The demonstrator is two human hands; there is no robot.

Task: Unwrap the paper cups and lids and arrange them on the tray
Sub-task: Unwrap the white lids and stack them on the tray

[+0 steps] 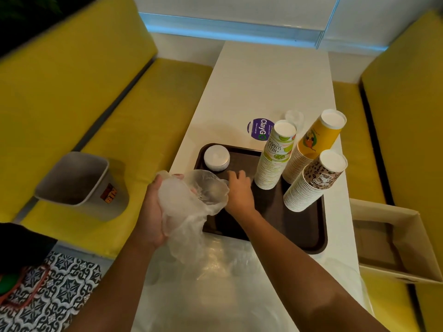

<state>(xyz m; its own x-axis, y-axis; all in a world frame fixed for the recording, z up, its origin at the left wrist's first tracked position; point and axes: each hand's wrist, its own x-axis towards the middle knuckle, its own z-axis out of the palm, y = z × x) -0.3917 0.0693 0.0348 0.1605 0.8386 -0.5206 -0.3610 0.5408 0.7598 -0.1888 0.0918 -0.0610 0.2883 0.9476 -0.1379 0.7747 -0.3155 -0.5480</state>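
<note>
White table (263, 92) | left fingers (167, 180) clamp crumpled clear wrap (191, 207) | right fingers (233, 176) spread over tray (299, 236)

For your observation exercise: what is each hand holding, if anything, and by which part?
The left hand grips the crumpled clear plastic wrapper around its bunched middle; the right hand holds nothing.

Tray (299, 226) dark brown, worktop (263, 87) white. Lime-print cups (274, 161) white with green; yellow cups (315, 138); bean-print cups (316, 182) brown. Lids (216, 157) white, wrap (189, 207) clear, sticker (260, 129) purple, seats (72, 97) yellow, bin (79, 178) grey, floor (62, 291) black-and-white patterned.
</note>
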